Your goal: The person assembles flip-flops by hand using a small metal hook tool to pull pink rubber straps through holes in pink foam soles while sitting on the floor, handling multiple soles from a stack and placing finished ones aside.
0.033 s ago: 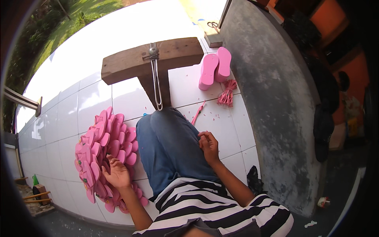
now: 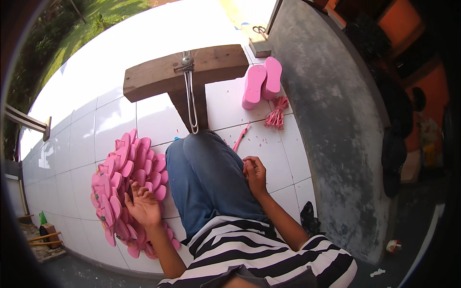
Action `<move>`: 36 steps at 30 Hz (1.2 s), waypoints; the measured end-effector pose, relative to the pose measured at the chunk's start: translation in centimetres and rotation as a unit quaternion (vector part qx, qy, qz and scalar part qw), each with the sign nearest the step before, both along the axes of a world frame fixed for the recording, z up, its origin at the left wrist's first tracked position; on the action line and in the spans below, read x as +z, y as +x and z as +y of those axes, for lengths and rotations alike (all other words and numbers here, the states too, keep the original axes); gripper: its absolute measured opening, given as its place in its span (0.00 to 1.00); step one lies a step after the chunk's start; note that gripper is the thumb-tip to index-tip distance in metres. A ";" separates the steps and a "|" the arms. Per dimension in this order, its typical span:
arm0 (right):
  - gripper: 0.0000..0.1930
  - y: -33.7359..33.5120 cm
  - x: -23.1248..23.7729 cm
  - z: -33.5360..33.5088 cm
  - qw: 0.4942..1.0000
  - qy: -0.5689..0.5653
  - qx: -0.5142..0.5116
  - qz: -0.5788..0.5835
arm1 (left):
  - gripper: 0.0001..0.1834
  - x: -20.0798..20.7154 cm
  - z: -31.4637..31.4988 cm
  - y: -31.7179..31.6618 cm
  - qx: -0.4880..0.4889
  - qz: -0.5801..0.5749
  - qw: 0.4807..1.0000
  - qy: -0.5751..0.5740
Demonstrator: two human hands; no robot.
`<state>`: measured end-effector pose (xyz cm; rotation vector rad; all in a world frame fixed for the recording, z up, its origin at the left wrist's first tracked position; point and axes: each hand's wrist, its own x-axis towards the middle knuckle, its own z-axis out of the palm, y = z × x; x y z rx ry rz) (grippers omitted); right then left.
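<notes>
My left hand is held palm up with its fingers spread and slightly bent, and nothing lies in it. Behind and around it is a large pile of pink flip-flops, some with small flower ornaments on the straps. My right hand is beside my right thigh, fingers curled in loosely; I see nothing in it. Ahead of my knees stands a T-shaped wooden stand. A long metal wire tool hangs from a round-headed fixing on its crossbar.
Two stacks of pink soles stand at the right near a grey wall. Close by are a bundle of pink straps, a single pink strap and small pink scraps. Scissors lie on a block. A black plastic bag is at lower right.
My left hand has turned and risen slightly, its fingers pointing more upward. The fingers of my right hand have shifted a little to the right. The other things have not moved.
</notes>
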<state>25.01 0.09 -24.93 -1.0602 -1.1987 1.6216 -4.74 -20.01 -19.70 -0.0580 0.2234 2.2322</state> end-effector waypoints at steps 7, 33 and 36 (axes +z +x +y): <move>0.13 1.8 -16.3 8.9 0.956 0.020 -0.178 -0.233 | 0.15 18.9 19.9 2.8 0.201 0.696 0.661 -0.198; 0.54 1.1 -16.1 38.6 0.925 -0.245 -0.226 0.183 | 0.29 21.6 30.0 1.6 0.158 0.888 0.078 -0.424; 0.50 0.6 -17.0 40.0 0.895 -0.260 -0.268 0.243 | 0.29 21.2 30.1 1.1 0.190 0.891 0.068 -0.407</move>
